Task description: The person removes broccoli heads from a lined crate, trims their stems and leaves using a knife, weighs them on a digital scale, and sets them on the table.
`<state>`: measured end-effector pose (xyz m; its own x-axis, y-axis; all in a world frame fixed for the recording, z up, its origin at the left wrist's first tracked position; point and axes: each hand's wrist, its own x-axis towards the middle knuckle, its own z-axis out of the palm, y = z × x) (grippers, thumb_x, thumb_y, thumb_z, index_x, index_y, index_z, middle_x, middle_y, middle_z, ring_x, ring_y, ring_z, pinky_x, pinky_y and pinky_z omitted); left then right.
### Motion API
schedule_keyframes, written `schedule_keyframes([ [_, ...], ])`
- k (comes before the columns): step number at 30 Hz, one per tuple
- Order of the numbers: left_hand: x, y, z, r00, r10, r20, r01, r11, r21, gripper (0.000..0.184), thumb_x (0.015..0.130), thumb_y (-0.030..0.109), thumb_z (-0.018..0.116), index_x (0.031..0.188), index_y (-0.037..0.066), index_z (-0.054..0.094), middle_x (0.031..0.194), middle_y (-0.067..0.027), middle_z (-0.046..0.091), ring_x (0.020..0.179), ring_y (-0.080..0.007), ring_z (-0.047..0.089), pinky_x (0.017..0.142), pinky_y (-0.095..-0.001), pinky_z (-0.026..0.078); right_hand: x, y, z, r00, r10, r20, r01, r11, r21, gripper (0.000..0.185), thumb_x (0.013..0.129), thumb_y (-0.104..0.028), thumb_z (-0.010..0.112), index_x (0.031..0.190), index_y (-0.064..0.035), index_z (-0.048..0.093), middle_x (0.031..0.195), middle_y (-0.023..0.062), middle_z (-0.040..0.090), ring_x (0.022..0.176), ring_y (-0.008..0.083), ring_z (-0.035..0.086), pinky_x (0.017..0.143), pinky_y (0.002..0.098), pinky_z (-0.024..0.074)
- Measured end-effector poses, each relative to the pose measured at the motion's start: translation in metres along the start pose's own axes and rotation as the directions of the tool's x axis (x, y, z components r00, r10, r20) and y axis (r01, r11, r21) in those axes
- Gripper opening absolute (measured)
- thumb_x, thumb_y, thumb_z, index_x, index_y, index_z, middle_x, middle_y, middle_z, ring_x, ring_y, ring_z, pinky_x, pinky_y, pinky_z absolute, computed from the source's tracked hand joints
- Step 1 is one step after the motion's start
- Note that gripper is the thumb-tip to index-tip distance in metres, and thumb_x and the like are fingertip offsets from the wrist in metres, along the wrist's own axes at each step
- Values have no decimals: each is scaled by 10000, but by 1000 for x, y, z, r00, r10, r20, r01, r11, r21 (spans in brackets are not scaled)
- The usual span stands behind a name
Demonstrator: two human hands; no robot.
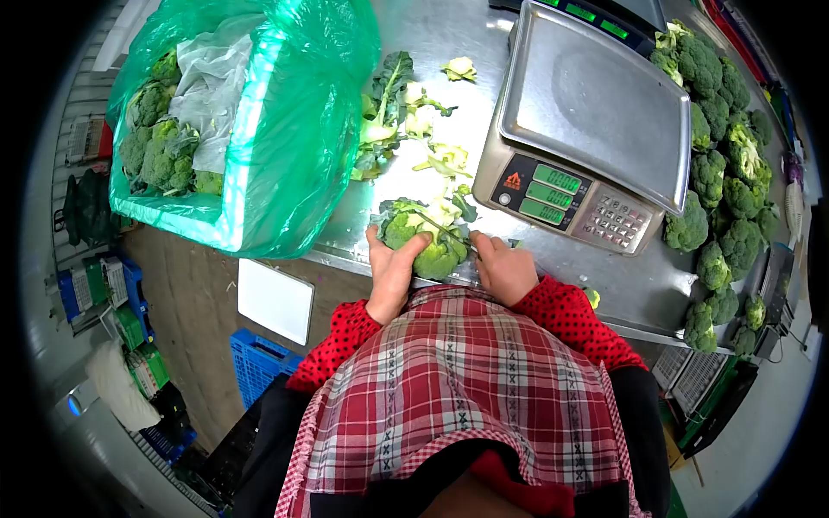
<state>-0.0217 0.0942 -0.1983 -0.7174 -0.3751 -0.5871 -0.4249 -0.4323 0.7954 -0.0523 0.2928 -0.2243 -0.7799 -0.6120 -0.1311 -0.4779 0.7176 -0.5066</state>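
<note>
Red plaid apron fills the foreground; at the near edge of the metal table, the left hand grasps a broccoli head. The right hand curls beside it, its grip unclear.

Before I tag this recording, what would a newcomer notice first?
First, the bright green plastic bag holding broccoli, at upper left. Then the silver scale at upper right, its displays lit green, with a heap of broccoli to its right. Near the centre, the left hand holds a broccoli head at the near table edge, the right hand beside it.
</note>
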Motion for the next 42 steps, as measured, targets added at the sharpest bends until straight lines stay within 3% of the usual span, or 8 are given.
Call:
schedule_keyframes([
  [9,0,-12,11,960,264,94,-280,887,368,686,766,49,740,1297,-45,315,1116,-176,567,973,-218,592,883,-339,495,44,3,14,943,215,254,-209,977,-49,309,785,-45,588,1057,3,450,776,241,672,747,393,689,610,488,542],
  [15,0,14,-26,992,99,82,-88,988,-130,601,758,120,688,1289,-14,440,1193,-143,582,1084,-249,586,943,-365,479,3,26,14,984,134,116,-174,861,477,246,861,-193,638,1009,-36,520,797,229,655,752,441,641,660,490,508],
  [19,14,68,-15,932,251,262,-278,958,71,638,704,192,711,1268,-1,483,1194,-126,577,1052,-250,588,952,-363,467,-30,31,19,982,180,52,-184,876,446,238,865,-228,649,1005,-66,545,756,215,649,737,433,641,652,506,506],
  [24,28,130,100,276,746,607,-939,74,336,810,531,175,830,1256,17,505,1226,-183,561,1105,-339,575,954,-428,469,-37,27,-8,862,476,-172,-266,715,646,255,864,-192,694,1034,-35,586,793,199,669,752,381,670,661,407,518],
  [27,47,139,166,-49,558,829,-882,-413,226,849,463,158,833,1256,75,542,1325,-175,506,1205,-389,495,996,-483,414,-42,28,-6,771,545,-328,-209,704,678,242,865,-159,693,1032,-12,599,809,177,681,753,298,686,686,366,521],
  [32,50,116,181,-52,462,885,-916,-375,142,738,615,120,785,1310,113,535,1415,-174,460,1305,-366,433,1054,-487,340,-76,31,-13,654,702,-280,-261,557,788,208,872,-142,689,1020,-19,611,817,94,655,737,157,615,684,299,497],
  [37,47,13,82,-216,438,873,-941,-331,-67,233,716,179,761,842,68,599,839,-75,593,790,-235,584,784,-396,484,-111,48,-17,441,872,-214,-244,346,906,188,869,-69,683,1038,-23,616,804,-7,592,717,71,536,660,230,459],
  [42,90,-15,3,81,198,977,-866,-471,168,215,785,165,685,955,67,598,1009,-96,593,1010,-255,571,901,-454,437,-72,62,-88,484,585,-651,-137,785,604,301,822,-52,714,1090,37,612,866,73,644,804,170,622,718,292,513],
])
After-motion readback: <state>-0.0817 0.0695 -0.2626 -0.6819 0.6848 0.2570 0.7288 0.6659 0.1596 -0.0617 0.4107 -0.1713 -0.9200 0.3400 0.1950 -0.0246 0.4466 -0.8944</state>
